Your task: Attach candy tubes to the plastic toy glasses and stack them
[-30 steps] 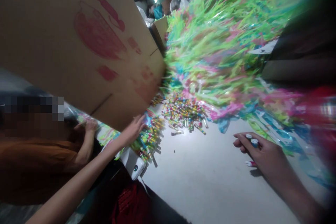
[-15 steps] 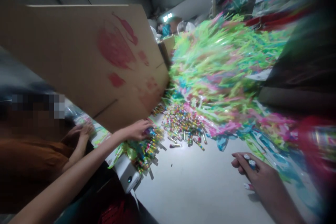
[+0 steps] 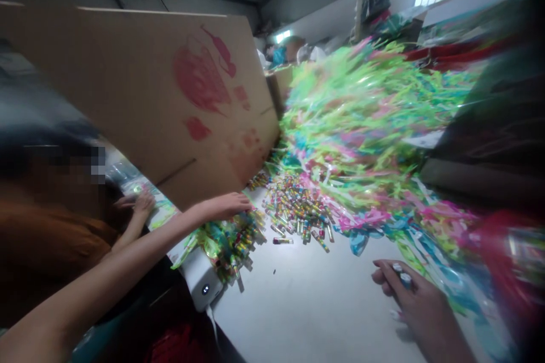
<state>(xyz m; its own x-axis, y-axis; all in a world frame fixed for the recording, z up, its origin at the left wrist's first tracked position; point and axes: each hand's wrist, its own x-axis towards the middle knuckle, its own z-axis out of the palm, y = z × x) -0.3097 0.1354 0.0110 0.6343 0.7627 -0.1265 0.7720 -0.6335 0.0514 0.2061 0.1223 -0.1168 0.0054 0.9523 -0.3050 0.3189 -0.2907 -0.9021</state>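
At three o'clock on the counter (image 3: pixel 315 317), right hand (image 3: pixel 419 295) grasps a few white-capped tubes (image 3: pixel 405 279), left hand (image 3: pixel 232 204) over the tube heap (image 3: pixel 238 244) at ten, grip can't tell, so I'd judge little gathered, with the loose tube pile (image 3: pixel 293 201) at twelve left.

Bare left forearm (image 3: pixel 123 258) runs in from lower left, reaching long up and right; wrist roughly in line. Bare left hand (image 3: pixel 233 205) palm down, fingers together, tips drooping, underside hidden. Bare right hand (image 3: pixel 419 298) comes from lower right, fingers curled into a loose grip, pointing left. Hands well apart.
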